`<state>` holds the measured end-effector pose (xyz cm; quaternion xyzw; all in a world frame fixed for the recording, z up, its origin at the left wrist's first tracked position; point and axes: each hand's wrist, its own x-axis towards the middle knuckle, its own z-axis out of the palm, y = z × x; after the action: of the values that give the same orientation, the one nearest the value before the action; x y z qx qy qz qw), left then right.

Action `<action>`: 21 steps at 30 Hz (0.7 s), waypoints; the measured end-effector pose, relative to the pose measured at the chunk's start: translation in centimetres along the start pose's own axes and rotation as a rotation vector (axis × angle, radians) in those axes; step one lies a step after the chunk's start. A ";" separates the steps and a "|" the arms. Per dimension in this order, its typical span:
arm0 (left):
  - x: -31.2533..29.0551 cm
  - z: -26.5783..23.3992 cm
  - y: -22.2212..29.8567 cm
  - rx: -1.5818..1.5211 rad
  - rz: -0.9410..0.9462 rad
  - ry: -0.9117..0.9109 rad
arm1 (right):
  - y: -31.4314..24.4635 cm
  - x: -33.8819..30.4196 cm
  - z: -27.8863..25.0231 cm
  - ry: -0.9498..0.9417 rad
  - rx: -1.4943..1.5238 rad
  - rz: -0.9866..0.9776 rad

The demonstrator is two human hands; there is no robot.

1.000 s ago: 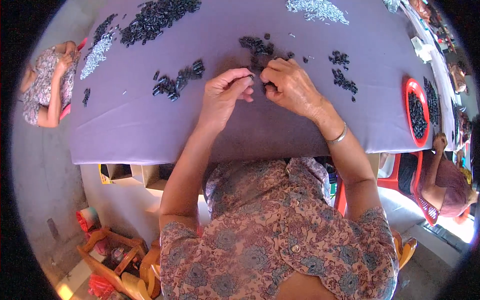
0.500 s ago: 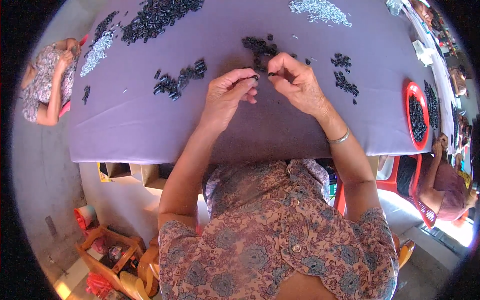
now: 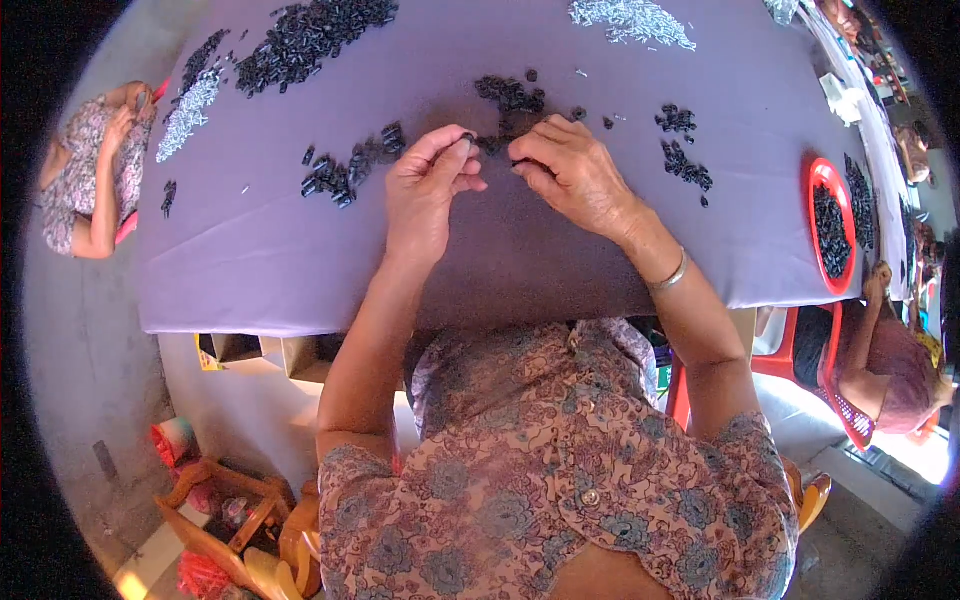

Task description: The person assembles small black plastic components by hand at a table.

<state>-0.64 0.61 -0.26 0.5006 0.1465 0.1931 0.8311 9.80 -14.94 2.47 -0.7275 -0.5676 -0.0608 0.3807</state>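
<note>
Over the purple-covered table [image 3: 560, 265] both of my hands are raised, a short gap apart. My left hand [image 3: 432, 190] pinches a small black piece [image 3: 469, 137] between thumb and forefinger. Fingers curled, my right hand [image 3: 578, 172] has another small dark piece [image 3: 517, 163] at its fingertips, mostly covered. Just beyond them lies a small heap of black pieces [image 3: 508, 93]. A loose cluster of black cylinder-like parts [image 3: 345, 172] sits left of my left hand. To the right of my right hand are two small groups of black pieces [image 3: 686, 167].
Farther off are a large black heap [image 3: 315, 42] and piles of small silvery pins [image 3: 632, 22] [image 3: 190, 115]. A red tray [image 3: 848, 190] of black parts stands at the right edge. Other people sit at left [image 3: 90, 180] and right [image 3: 890, 370]. A wooden chair [image 3: 225, 520] is lower left.
My left hand has shifted left and tilted up slightly with its black piece. My right hand has moved a little left and down, its fingers turned more downward.
</note>
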 end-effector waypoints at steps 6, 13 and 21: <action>0.1 -0.2 0.1 -0.023 0.003 0.041 | 0.6 -0.4 -0.1 -0.086 -0.116 0.014; 0.3 -0.1 0.3 -0.043 0.059 0.100 | 1.7 0.5 0.7 0.076 -0.098 0.004; 0.2 -0.5 0.5 -0.065 0.069 0.108 | 2.1 3.0 1.6 -0.041 -0.230 -0.099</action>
<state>-0.73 1.28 -0.04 0.4671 0.1676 0.2531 0.8305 12.17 -11.77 1.89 -0.7384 -0.5998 -0.1294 0.2796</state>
